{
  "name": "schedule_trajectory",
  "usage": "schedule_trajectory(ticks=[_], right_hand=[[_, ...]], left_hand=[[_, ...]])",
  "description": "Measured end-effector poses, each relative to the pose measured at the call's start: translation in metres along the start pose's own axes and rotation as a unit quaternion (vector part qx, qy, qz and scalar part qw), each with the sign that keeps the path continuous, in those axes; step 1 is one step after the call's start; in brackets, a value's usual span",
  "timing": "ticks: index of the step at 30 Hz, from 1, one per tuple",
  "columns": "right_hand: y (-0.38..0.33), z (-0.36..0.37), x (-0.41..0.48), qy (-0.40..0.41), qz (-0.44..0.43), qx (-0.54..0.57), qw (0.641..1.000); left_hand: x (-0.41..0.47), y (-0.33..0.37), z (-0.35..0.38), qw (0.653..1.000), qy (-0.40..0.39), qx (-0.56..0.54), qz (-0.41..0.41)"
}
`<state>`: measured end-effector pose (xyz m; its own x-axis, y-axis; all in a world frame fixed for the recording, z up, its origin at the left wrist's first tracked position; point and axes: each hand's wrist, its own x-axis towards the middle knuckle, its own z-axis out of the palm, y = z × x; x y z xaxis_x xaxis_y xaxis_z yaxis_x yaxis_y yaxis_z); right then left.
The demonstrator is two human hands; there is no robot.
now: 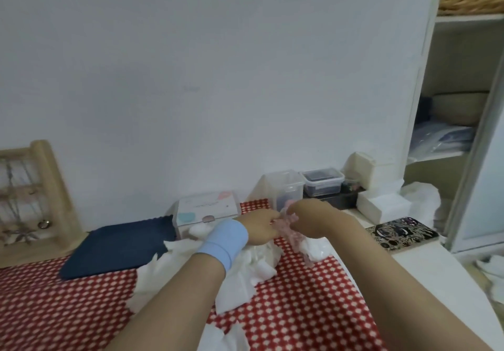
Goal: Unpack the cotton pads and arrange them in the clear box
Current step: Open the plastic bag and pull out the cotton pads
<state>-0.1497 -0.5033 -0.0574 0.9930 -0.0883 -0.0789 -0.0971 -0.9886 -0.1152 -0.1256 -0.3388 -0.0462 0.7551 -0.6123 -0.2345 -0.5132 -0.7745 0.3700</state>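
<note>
A plain white wall (218, 64) rises behind a surface covered with a red cloth (300, 309) dotted in white. Your hands meet over the far part of that cloth. Your left hand (259, 226), with a light blue wristband (226, 241) behind it, and your right hand (311, 217) both have their fingers curled in, each pinching an end of a pink frilly strip (286, 228) that hangs between them; what it is made of cannot be told. Directly beneath your hands lies a loose heap of white cotton pads (259, 260), spilling back along under your left forearm. The clear box (207, 211), with pastel shapes on its lid, stands just left of your left hand and a little beyond it, touching the edge of the heap. A navy cloth (117, 249) lies flat further left. Beyond your right hand stands a tall clear container (289, 187); to the right of your right wrist lies a phone (401, 233) in a patterned case.
</note>
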Motion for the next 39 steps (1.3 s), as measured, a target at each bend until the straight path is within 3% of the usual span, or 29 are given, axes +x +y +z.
schedule_trajectory(ticks=[2, 7, 12, 19, 23, 26, 29, 34, 36, 39], right_hand=[[-0.004, 0.003, 0.001, -0.044, 0.004, 0.018, 0.999], [-0.039, -0.019, -0.014, 0.049, -0.072, 0.002, 0.996], [-0.093, -0.029, -0.04, -0.032, -0.114, 0.041, 0.992], [-0.143, -0.017, -0.091, -0.258, -0.12, 0.06, 0.957], [-0.158, -0.003, -0.107, -0.305, -0.115, -0.024, 0.945], [-0.164, 0.011, -0.11, -0.296, -0.113, -0.054, 0.947], [-0.162, 0.013, -0.106, -0.257, -0.118, -0.011, 0.959], [-0.149, -0.018, -0.084, -0.049, -0.134, 0.065, 0.988], [-0.146, -0.019, -0.067, 0.007, -0.109, 0.036, 0.993], [-0.14, -0.008, -0.044, 0.017, -0.074, -0.021, 0.997]], left_hand=[[-0.011, -0.004, -0.007, 0.999, 0.043, -0.026, 0.002], [-0.052, -0.021, -0.026, 0.992, 0.108, -0.064, -0.002], [-0.106, -0.041, -0.025, 0.99, 0.123, -0.073, -0.015], [-0.183, -0.058, -0.009, 0.997, 0.048, -0.047, -0.047], [-0.202, -0.055, 0.016, 0.996, -0.05, 0.034, -0.059], [-0.199, -0.055, 0.036, 0.993, -0.057, 0.091, -0.058], [-0.194, -0.06, 0.04, 0.992, -0.02, 0.107, -0.057], [-0.181, -0.079, 0.003, 0.985, 0.163, 0.035, -0.048], [-0.174, -0.081, -0.012, 0.984, 0.165, 0.024, -0.057], [-0.153, -0.09, -0.018, 0.99, 0.105, 0.0, -0.094]])
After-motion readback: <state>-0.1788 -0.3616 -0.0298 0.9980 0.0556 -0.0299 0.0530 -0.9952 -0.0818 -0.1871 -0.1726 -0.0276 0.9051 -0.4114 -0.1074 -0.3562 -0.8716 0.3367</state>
